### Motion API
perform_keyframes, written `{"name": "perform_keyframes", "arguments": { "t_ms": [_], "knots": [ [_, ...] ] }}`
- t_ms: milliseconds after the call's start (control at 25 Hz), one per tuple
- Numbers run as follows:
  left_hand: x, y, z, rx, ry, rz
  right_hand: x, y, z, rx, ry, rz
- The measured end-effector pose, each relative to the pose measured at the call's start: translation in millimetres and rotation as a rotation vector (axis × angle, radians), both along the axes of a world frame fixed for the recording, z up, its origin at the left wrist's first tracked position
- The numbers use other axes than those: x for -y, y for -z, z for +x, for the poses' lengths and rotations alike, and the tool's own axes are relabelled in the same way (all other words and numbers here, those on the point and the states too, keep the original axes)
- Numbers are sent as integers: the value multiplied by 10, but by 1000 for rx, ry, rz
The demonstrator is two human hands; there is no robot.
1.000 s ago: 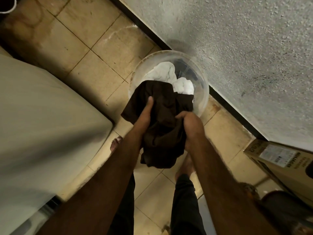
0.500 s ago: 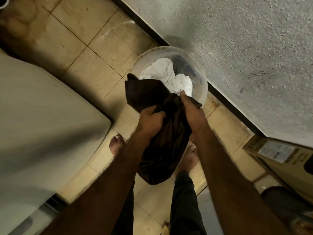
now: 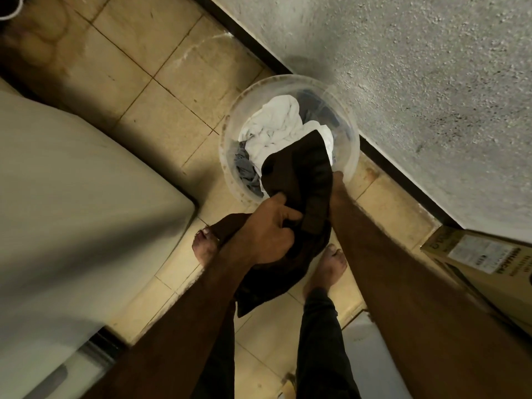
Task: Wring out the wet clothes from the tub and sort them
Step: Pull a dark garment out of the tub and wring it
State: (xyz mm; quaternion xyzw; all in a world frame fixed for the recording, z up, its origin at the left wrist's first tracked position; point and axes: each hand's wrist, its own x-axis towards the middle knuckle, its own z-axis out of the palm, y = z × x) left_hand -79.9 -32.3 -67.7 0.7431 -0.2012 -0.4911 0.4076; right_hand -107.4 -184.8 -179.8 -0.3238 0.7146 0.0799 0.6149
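Observation:
A clear plastic tub (image 3: 350,156) stands on the tiled floor against the wall. Inside lie a crumpled white garment (image 3: 276,125), a grey cloth (image 3: 244,168) and something dark blue (image 3: 322,110). I hold a dark brown garment (image 3: 299,180) above the tub's near rim. My left hand (image 3: 267,228) grips a bunch of it, fingers curled tight. My right hand (image 3: 337,182) is mostly hidden behind the fabric, holding its upper right side. The garment's lower part hangs down toward my feet.
A large pale appliance or cabinet (image 3: 72,211) fills the left side. A rough plastered wall (image 3: 403,82) runs along the right with a dark skirting. A cardboard box (image 3: 483,263) sits at the right. My bare feet stand on the tiles just before the tub.
The brown garment has shifted right, uncovering more of the white and grey clothes. My left hand has dropped lower and closer to me, bunching the fabric; my right hand has gone behind the cloth.

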Motion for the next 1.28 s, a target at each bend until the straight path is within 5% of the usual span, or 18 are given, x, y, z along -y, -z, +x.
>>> {"name": "perform_keyframes", "arguments": {
  "t_ms": [160, 560, 800, 1120, 1280],
  "knots": [
    [-102, -47, 120, -98, -404, 80, 115, -667, 112, -27, -422, -217],
    [103, 64, 464, -694, -965, 117, -251, -1294, 44, 362, -433, -298],
    [2, 350, 418, -300, -794, 496, -549, -1186, -540, 368, -332, -166],
    [-810, 710, -744, -233, -957, 649, -435, -972, -650, 145, -333, -180],
    [-944, 482, -966, -155, -964, 593, -550, -925, -739, 11, -543, -354]
  ]
}}
